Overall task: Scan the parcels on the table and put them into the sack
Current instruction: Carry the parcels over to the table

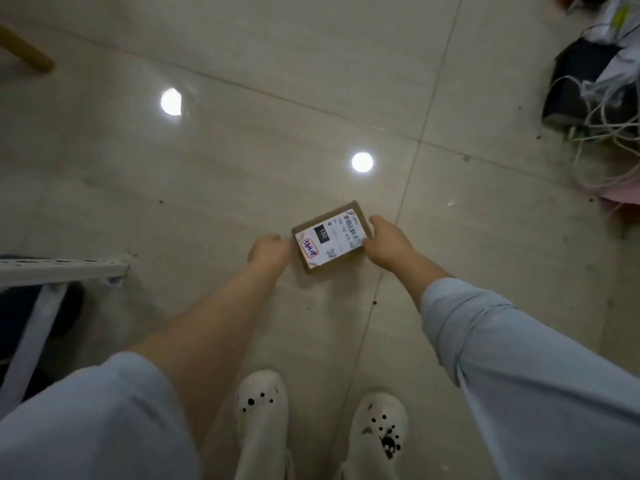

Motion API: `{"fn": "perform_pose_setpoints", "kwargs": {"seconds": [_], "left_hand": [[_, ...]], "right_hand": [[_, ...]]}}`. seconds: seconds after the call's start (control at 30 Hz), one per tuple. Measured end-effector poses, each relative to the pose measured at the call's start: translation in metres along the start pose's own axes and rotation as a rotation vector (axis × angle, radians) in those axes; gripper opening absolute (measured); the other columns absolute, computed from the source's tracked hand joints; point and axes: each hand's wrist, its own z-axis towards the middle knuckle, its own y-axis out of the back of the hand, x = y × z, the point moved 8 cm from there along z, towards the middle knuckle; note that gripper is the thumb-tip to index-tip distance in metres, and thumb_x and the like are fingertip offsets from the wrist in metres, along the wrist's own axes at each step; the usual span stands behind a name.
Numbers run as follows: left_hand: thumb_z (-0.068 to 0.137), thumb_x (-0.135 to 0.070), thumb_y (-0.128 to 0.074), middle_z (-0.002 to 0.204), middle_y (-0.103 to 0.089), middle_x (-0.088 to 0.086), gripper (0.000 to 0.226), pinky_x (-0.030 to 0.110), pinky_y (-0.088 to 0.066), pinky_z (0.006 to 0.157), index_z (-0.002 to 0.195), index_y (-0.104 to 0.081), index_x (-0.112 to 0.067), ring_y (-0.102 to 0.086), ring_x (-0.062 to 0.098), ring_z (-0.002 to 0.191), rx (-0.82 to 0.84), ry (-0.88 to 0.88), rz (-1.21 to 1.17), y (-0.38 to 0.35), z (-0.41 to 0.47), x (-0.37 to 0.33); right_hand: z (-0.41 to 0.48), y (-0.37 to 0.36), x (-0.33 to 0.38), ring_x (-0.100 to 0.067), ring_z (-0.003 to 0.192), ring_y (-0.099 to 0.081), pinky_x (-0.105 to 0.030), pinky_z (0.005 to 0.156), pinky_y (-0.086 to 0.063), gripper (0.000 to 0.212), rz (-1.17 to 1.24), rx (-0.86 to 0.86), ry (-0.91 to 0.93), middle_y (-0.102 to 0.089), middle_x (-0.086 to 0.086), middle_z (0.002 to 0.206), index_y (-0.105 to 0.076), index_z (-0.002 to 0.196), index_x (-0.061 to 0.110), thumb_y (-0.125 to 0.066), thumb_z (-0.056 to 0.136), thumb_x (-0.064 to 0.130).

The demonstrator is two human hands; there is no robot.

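The parcel [330, 237], a small brown carton with a printed label facing up, is on or just above the tiled floor [242, 161], not on a worktop; contact with the tiles cannot be confirmed. Its long axis runs left to right, with the right end angled slightly away from the person. The hands bracket it end to end. The right hand [384, 245] is at the right short end, its fingers [375, 221] curled over the far corner and the thumb against the near one, grasping the carton. The left hand [268, 251] touches the left short end; its fingers are turned down out of sight, so a grip there cannot be confirmed. Both hands are equally near.

Judgement: the carton is being lifted off the floor, and scanning is still to be done. No scanner or sack is in view. White clogs [263, 403] stand below, and a heap of bags and cords [595, 88] lies at far right.
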Motion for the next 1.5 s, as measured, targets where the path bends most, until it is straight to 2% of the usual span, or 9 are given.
{"fn": "perform_pose_setpoints", "kwargs": {"seconds": [0.17, 0.33, 0.47, 0.63, 0.77, 0.9, 1.13, 1.3, 1.5], "left_hand": [[0.097, -0.003, -0.037, 0.135, -0.052, 0.026, 0.036, 0.043, -0.046, 0.095, 0.130, -0.051, 0.005, -0.051, 0.039, 0.124, 0.061, 0.052, -0.156, -0.036, 0.050, 0.019], [0.093, -0.002, -0.041, 0.083, -0.067, 0.010, 0.025, 0.029, -0.050, 0.059, 0.089, -0.065, -0.008, -0.063, 0.021, 0.069, 0.001, 0.122, -0.309, -0.036, 0.054, 0.031], [0.092, -0.014, -0.048, 0.088, -0.070, 0.013, 0.020, 0.037, -0.054, 0.077, 0.079, -0.063, -0.011, -0.068, 0.029, 0.082, -0.027, 0.097, -0.369, -0.009, 0.005, 0.019], [0.094, -0.036, -0.055, 0.078, -0.071, 0.004, 0.023, 0.041, -0.057, 0.082, 0.089, -0.065, -0.016, -0.069, 0.022, 0.076, -0.007, 0.026, -0.432, 0.030, -0.085, -0.021], [0.096, -0.023, -0.057, 0.085, -0.067, -0.001, 0.026, 0.033, -0.055, 0.069, 0.119, -0.059, -0.011, -0.064, 0.012, 0.074, 0.012, -0.095, -0.403, 0.074, -0.175, -0.073], [0.094, -0.009, -0.057, 0.097, -0.069, 0.000, 0.028, 0.022, -0.051, 0.057, 0.122, -0.054, -0.009, -0.066, 0.008, 0.076, 0.101, -0.234, -0.340, 0.121, -0.279, -0.125], [0.064, -0.009, -0.080, 0.108, -0.070, 0.013, 0.066, 0.026, -0.047, 0.073, 0.123, -0.052, -0.022, -0.065, 0.019, 0.090, 0.349, -0.467, -0.352, 0.214, -0.453, -0.198], [0.056, -0.021, -0.084, 0.095, -0.075, 0.009, 0.069, 0.041, -0.043, 0.095, 0.119, -0.056, -0.032, -0.069, 0.025, 0.092, 0.354, -0.513, -0.366, 0.280, -0.533, -0.224], [0.071, -0.020, -0.083, 0.091, -0.075, 0.005, 0.065, 0.034, -0.044, 0.082, 0.129, -0.053, -0.020, -0.065, 0.015, 0.074, 0.324, -0.535, -0.439, 0.345, -0.577, -0.257]], "right_hand": [[0.059, -0.037, -0.023, -0.026, 0.100, -0.051, -0.030, 0.076, -0.036, 0.023, 0.125, -0.010, -0.067, -0.054, -0.016, 0.123, -0.044, 0.119, 0.003, -0.040, 0.096, 0.002], [0.058, -0.046, -0.028, -0.021, 0.095, -0.054, -0.022, 0.064, -0.041, 0.026, 0.295, -0.076, -0.048, -0.059, -0.012, 0.118, -0.055, 0.115, 0.003, -0.041, 0.094, 0.000], [0.009, -0.025, -0.024, -0.017, 0.098, -0.053, -0.022, 0.075, -0.039, 0.031, 0.475, -0.148, -0.083, -0.056, -0.003, 0.112, -0.051, 0.128, 0.005, -0.047, 0.097, 0.011], [-0.078, 0.027, 0.004, -0.008, 0.082, -0.054, -0.015, 0.063, -0.041, 0.029, 0.683, -0.190, -0.094, -0.057, 0.000, 0.102, -0.051, 0.118, 0.009, -0.057, 0.095, 0.025], [-0.162, 0.092, 0.047, -0.015, 0.097, -0.055, -0.027, 0.078, -0.046, 0.032, 0.688, -0.219, 0.003, -0.057, 0.001, 0.108, -0.053, 0.124, 0.015, -0.058, 0.095, 0.027], [-0.258, 0.158, 0.091, -0.007, 0.083, -0.061, -0.021, 0.070, -0.052, 0.010, 0.747, -0.207, 0.112, -0.067, 0.006, 0.090, -0.063, 0.095, 0.027, -0.054, 0.097, 0.023], [-0.413, 0.245, 0.156, -0.009, 0.085, -0.066, -0.014, 0.058, -0.048, 0.008, 0.920, -0.253, 0.194, -0.071, 0.006, 0.092, -0.068, 0.094, 0.025, -0.060, 0.093, 0.027], [-0.491, 0.276, 0.203, -0.016, 0.090, -0.064, -0.034, 0.075, -0.048, 0.026, 1.069, -0.217, 0.237, -0.072, 0.001, 0.099, -0.064, 0.116, 0.025, -0.063, 0.090, 0.028], [-0.547, 0.303, 0.262, -0.026, 0.101, -0.061, -0.054, 0.097, -0.045, 0.037, 1.138, -0.070, 0.341, -0.067, -0.006, 0.103, -0.058, 0.121, 0.035, -0.063, 0.085, 0.026]]}}
